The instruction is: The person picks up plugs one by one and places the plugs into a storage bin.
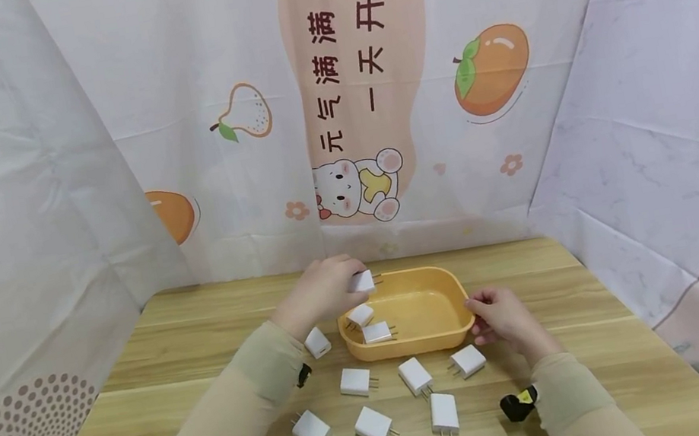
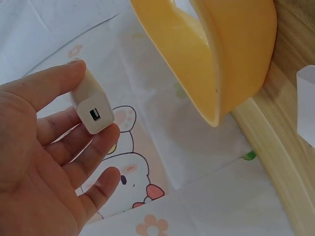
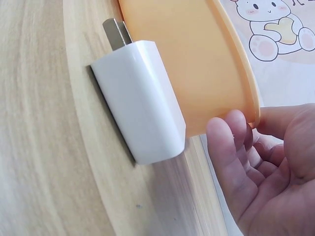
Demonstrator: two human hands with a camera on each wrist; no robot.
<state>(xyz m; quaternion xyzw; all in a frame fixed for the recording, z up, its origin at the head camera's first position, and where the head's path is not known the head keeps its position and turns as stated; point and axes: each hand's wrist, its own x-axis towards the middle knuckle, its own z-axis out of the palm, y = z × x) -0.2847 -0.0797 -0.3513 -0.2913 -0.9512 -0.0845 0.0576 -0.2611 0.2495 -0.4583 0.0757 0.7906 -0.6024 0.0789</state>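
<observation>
- Left hand (image 1: pixel 323 292), near the centre of the frame, pinches a white charger (image 1: pixel 363 282) between thumb and fingers, above the left end of a yellow tray (image 1: pixel 413 346).
- Right hand (image 1: pixel 505 317), right of centre, grips the tray's rim between thumb and bent fingers.
- Two chargers (image 1: pixel 377 333) lie inside, at left.
- Seven more chargers (image 1: pixel 374 427) lie on the desk (image 1: pixel 179 401), mostly lower middle.

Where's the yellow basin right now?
In the head view, the basin sits just right of centre on the table, the right hand pinching its right rim, several chargers lying on its near side.
</observation>
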